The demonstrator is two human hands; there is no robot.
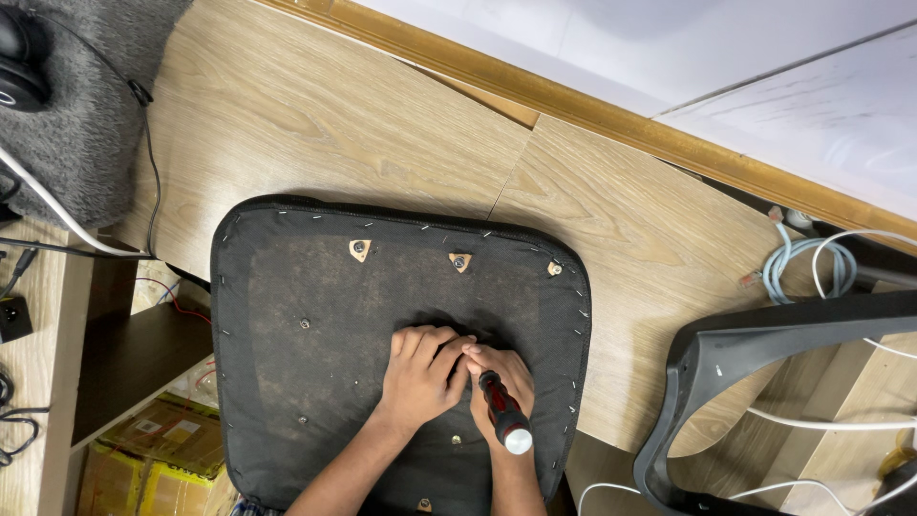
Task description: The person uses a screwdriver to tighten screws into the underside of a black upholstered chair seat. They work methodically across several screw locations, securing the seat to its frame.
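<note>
On the table (pixel 315 124), an upturned black seat cushion (pixel 287 382) lies under both hands. The right hand (pixel 504 377) grips a red-and-black screwdriver (pixel 503 413), shaft pointing away toward the fingertips; the left hand (pixel 420 373), fingers curled, presses just beside its tip.

- The seat cushion (pixel 325 344) has a black matt cloth on its underside, a little dusty and worn, with small shiny metal staples along the edge.
- The screwdriver (pixel 504 413) has a glossy red and black plastic handle with a bright metal-looking cap.
- The table (pixel 315 124) is light wood with visible grain, smooth and matt.
- The chair frame (pixel 735 363) is dark grey plastic, smooth, half matt.
- The grey fabric (pixel 91 105) looks fuzzy and soft.
</note>
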